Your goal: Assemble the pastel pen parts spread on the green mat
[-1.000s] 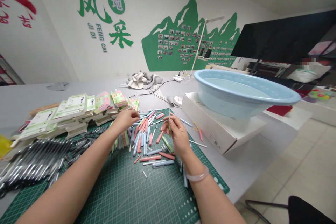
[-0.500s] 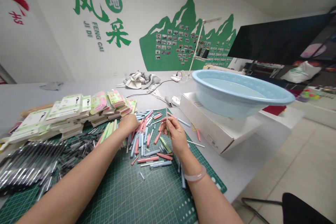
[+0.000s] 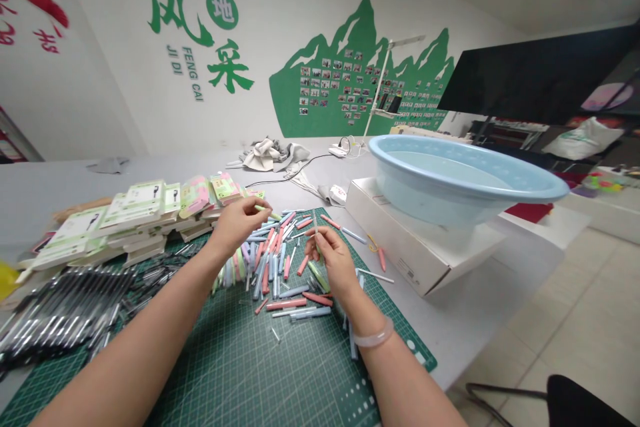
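While the left hand (image 3: 239, 220) pinches a green piece (image 3: 272, 214) and the right hand (image 3: 334, 257) a pale rod (image 3: 315, 219), fingers closed, light, steady grips serve best

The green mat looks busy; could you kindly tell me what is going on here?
A person's left hand pinches a light green piece, while the right hand holds a slim, pale piece roughly upright. Loose red parts and blue parts lie scattered on the green mat, with black pen-like sticks to the left.

Both forearms (image 3: 155, 327) bare, R wrist (image 3: 367, 317) w/ smooth pale bangle (image 3: 375, 338), prob. translucent
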Available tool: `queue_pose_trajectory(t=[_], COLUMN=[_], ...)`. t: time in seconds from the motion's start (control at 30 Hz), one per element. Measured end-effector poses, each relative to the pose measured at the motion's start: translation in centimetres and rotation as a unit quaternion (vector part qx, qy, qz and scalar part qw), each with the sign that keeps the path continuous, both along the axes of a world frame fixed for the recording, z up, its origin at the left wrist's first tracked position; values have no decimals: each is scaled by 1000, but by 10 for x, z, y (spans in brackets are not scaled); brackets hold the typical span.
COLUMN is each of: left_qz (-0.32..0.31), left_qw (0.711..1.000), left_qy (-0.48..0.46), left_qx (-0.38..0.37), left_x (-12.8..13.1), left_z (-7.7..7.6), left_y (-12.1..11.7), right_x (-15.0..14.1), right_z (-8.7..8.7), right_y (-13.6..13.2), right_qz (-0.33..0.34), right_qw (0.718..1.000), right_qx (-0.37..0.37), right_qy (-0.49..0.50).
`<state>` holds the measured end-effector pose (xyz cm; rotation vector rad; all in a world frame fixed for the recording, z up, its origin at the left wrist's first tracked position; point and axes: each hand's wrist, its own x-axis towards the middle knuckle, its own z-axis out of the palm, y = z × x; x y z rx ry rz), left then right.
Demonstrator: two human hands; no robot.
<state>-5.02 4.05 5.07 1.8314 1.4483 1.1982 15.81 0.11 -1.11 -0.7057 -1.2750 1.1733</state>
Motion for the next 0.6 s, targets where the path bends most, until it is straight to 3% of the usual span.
queue_pose_trajectory(t=[0.1,0.2,0.37,0.6], left_qz=[-80,-102,-114,-85], left_qw=[983,973,985,991], left_qy=[-167,-206,-119,36], left_qx=[8,14,54,94], left_x=[9,21,38,48], left_z=[22,38,50,51], left_y=[-11,-14,-15,-16], right_x=[-2,-4,-6,-7], right_z=[-1,-3,-6,-7], right_y=[-1,-1,-2,-3], right_qz=[17,19,32,35], right_qw=[1000,1000,999,999], right_qx=[-3,0,-11,-7], right_qy=[-3,-4,0,-7])
